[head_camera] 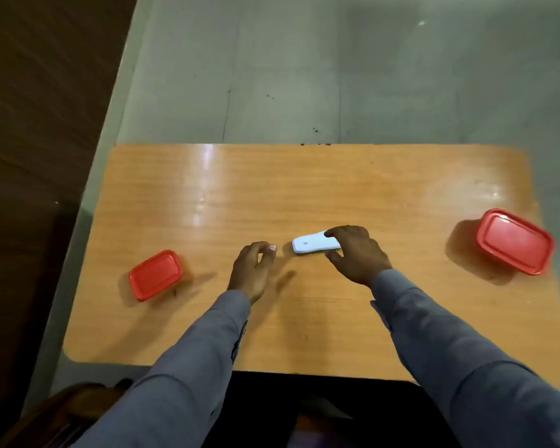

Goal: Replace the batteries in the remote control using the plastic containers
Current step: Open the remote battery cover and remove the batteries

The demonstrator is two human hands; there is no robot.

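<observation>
My right hand grips the white remote control at table centre.

The remote's long axis runs left to right; its free end points toward my left hand, loosely curled, holding nothing, just beside it. Lidded red containers, the small container left and the large container right, sit well apart; nothing blocks.

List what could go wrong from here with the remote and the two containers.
The right hand grips only one end of the white plastic remote, so it could tip or slip. The small red-lidded plastic container and the large red-lidded plastic container are both shut and far apart, inviting a mix-up.
</observation>
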